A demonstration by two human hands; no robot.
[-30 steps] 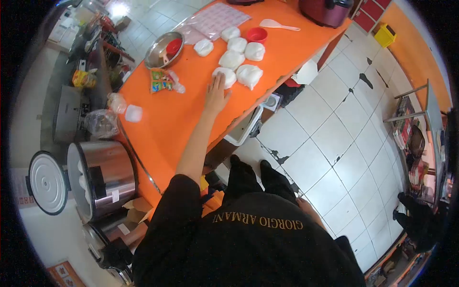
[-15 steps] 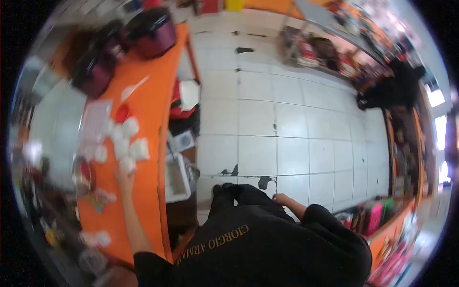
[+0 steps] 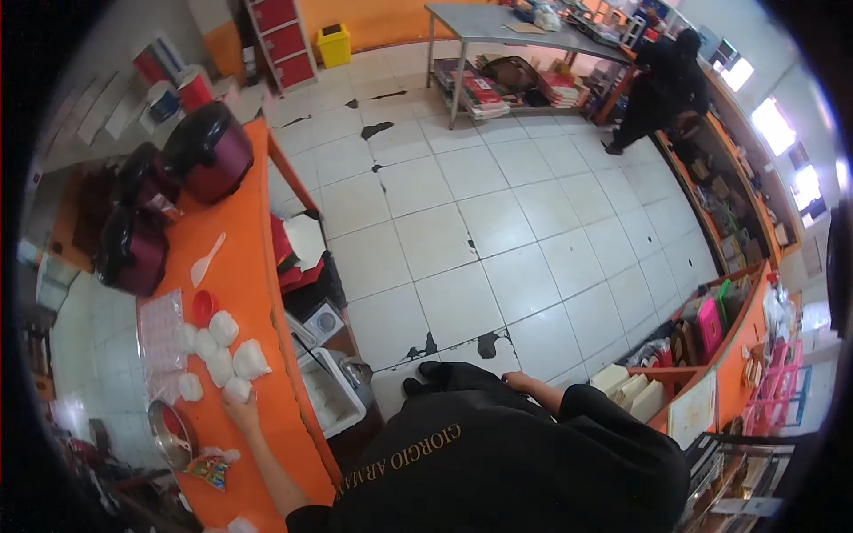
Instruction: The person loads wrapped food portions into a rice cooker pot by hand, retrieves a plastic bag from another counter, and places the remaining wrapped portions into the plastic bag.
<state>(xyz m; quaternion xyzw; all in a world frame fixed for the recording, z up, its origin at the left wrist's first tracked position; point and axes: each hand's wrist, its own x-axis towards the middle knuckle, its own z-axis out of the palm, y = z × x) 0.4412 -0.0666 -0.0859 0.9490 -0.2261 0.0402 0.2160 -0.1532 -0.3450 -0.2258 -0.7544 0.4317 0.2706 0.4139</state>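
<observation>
On the orange counter at left, my left hand (image 3: 240,411) has its fingers closed around a small white bundle (image 3: 237,389), at the near end of a group of similar white bundles (image 3: 219,365). They look like knotted plastic bags; what they contain does not show. Down by my right side, my right hand (image 3: 519,381) is closed near the dark trousers, and anything inside it is too small to make out. Close to the bundles lie a red cup (image 3: 204,307), a clear plastic sheet or tray (image 3: 162,333) and a metal bowl (image 3: 171,434).
Several dark red cookers (image 3: 207,151) and a white spatula (image 3: 208,259) are on the orange counter (image 3: 233,240). A white bin (image 3: 332,392) stands below its edge. Across the tiled floor (image 3: 444,222), a person in black (image 3: 662,89) is near the metal table (image 3: 524,31) and shelves.
The view has swung and sharpened, showing more of the far wall and the person in black. My left hand stays at the same white bundle; my right hand remains low beside me.
</observation>
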